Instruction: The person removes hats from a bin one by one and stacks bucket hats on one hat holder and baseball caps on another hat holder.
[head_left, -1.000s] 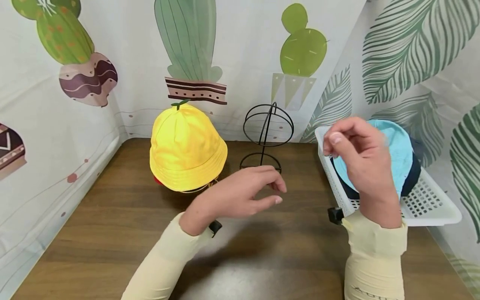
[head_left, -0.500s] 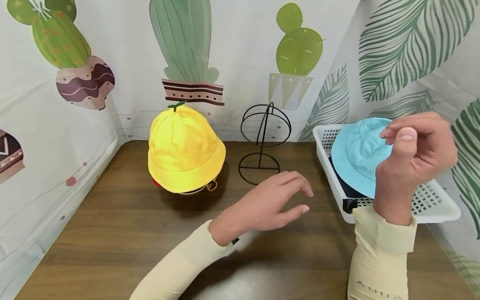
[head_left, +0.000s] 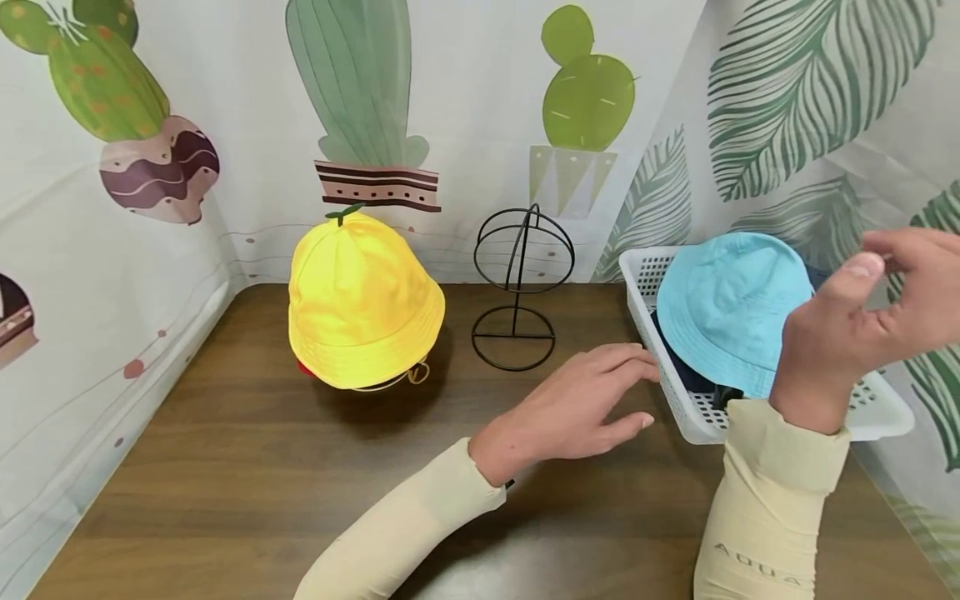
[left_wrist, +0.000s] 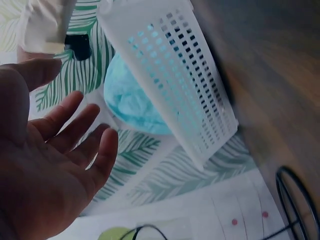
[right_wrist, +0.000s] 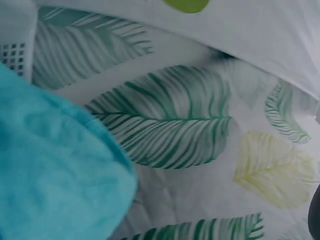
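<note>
By the basket (head_left: 681, 410) at right, the left hand (head_left: 573, 408) and right hand (head_left: 862, 325) have relaxed, empty fingers; gripping the blue hat (head_left: 738, 304) by its brim seems surest.

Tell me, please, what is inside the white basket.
A blue hat lies in the white basket, over a dark item. Anything else beneath the hat is covered, and the right hand hides part of the basket.

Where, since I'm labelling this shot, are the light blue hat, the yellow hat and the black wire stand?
Light blue hat (head_left: 750, 279): head view, on its crown.
Yellow hat (head_left: 360, 296): head view, on its crown.
Black wire stand (head_left: 515, 313): head view, on its upright post.
</note>
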